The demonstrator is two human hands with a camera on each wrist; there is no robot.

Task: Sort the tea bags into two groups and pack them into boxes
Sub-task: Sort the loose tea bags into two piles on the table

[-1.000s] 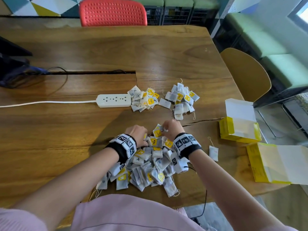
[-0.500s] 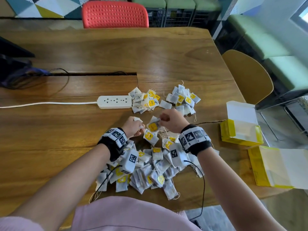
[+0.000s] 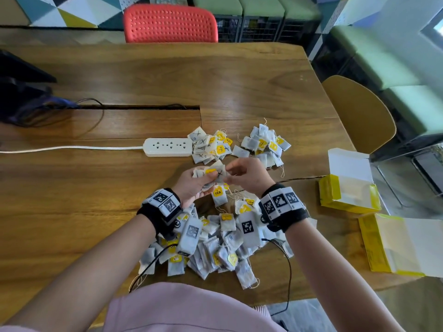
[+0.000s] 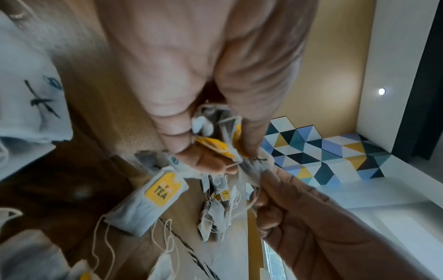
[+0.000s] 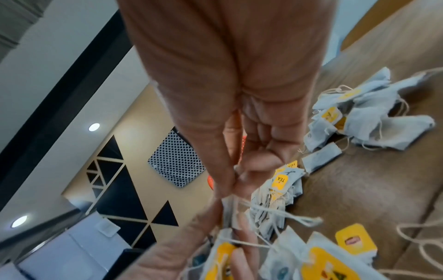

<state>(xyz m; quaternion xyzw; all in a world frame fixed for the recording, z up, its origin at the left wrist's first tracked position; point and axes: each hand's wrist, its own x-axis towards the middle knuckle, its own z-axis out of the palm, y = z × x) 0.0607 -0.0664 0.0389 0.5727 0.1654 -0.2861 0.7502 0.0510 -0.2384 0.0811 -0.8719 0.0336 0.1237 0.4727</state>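
Lifted clear of the worktop [image 3: 96, 188] pile since a second ago, both hands are now meeting — left hand [image 3: 194, 185] clutching a bunch of tea bags [image 3: 211, 174], right hand [image 3: 247, 178] pinching one.

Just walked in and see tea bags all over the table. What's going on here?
A person is sorting tea bags. The left hand holds a small bunch of bags, and the right hand pinches one marked with an X from it. Two sorted piles lie beyond the hands, a big unsorted heap lies nearer. Two yellow boxes sit open; no bags show in them.
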